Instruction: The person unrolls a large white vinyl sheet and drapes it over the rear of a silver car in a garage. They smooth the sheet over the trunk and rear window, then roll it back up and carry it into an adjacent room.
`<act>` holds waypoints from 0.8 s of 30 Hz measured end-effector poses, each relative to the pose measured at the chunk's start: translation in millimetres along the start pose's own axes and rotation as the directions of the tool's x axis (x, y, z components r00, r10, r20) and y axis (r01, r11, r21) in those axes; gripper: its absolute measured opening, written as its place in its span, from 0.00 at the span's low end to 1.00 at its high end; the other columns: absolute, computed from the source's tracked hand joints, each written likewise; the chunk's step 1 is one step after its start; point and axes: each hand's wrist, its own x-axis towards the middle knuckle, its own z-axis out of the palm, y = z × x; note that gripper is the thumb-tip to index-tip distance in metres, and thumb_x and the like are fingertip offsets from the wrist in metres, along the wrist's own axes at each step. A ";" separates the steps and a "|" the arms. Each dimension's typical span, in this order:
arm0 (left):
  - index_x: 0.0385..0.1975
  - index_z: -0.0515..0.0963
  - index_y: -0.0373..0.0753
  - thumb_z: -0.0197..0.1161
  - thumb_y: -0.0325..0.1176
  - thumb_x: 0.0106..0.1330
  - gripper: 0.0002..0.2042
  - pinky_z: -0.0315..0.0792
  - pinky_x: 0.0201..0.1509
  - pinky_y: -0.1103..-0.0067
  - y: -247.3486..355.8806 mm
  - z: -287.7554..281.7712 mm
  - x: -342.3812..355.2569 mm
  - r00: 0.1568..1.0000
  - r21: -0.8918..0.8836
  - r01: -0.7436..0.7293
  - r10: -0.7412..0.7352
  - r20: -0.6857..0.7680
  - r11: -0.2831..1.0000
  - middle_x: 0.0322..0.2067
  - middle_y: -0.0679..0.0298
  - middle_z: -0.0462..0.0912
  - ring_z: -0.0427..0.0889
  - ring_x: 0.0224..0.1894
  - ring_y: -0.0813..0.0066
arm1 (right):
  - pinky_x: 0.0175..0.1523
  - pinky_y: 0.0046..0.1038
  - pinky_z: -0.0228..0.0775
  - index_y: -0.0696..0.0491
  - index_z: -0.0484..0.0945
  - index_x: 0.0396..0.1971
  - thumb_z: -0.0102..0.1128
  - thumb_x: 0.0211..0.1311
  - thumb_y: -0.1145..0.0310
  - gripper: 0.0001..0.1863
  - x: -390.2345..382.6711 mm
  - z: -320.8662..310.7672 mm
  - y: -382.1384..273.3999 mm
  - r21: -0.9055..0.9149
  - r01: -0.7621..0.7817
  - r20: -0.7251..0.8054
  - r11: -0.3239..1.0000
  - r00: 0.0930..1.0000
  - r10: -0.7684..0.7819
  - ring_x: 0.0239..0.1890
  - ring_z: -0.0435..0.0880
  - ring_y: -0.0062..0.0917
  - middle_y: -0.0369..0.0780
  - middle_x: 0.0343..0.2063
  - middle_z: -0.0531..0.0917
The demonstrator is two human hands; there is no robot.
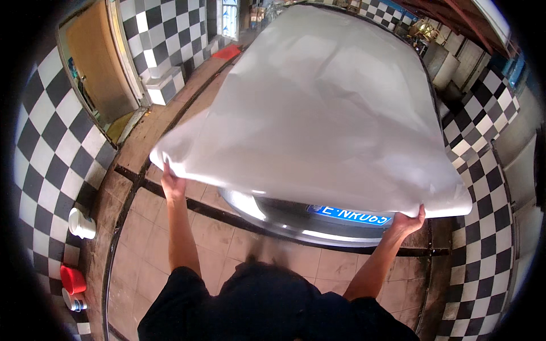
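A large whitish sheet [318, 119] lies over most of a car, creased in its middle and at the far end. Its near edge is lifted at both corners. My left hand [172, 184] grips the left corner, fingers curled over the edge. Toward the right corner, my right hand [410, 221] pinches the same edge from below. Under the edge shows the car's silver-grey bumper [324, 236] with a blue number plate [347, 213]. The rest of the car's body is mostly hidden. Both arms are stretched out and wide apart.
Chequered walls [51, 125] flank the car. Dark channels cross the tiled floor [153, 238]. Along the left wall stand a white bucket [82, 224], a red bucket [73, 279] and another white tub [74, 299]. A wooden door [99, 62] is at the far left.
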 end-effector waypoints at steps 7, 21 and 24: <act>0.54 0.60 0.36 0.47 0.43 0.63 0.23 0.58 0.58 0.61 1.6 56.0 9.2 0.904 -0.107 -0.055 0.095 0.417 0.993 0.53 0.58 0.66 0.65 0.53 0.60 | 0.56 0.47 0.53 0.62 0.64 0.48 0.54 0.45 0.67 0.27 19.3 3.0 -5.1 0.120 -0.064 0.099 0.991 0.994 0.052 0.52 0.65 0.39 0.47 0.48 0.69; 0.46 0.65 0.31 0.50 0.36 0.63 0.16 0.69 0.48 0.62 -10.0 -42.2 15.1 0.800 0.283 -0.060 0.216 -0.559 0.957 0.43 0.57 0.72 0.73 0.45 0.59 | 0.57 0.43 0.55 0.59 0.65 0.49 0.50 0.50 0.65 0.25 -9.6 -27.5 3.5 0.032 -0.061 -0.119 0.998 0.991 0.064 0.52 0.66 0.38 0.45 0.49 0.70; 0.47 0.64 0.31 0.51 0.36 0.62 0.17 0.70 0.45 0.62 -4.9 -57.1 26.8 0.627 0.469 -0.053 0.394 -0.671 0.882 0.43 0.57 0.72 0.74 0.43 0.59 | 0.58 0.43 0.54 0.59 0.65 0.50 0.50 0.50 0.65 0.25 -19.6 -15.7 11.5 -0.014 -0.023 -0.181 1.000 0.983 0.020 0.53 0.65 0.38 0.45 0.50 0.68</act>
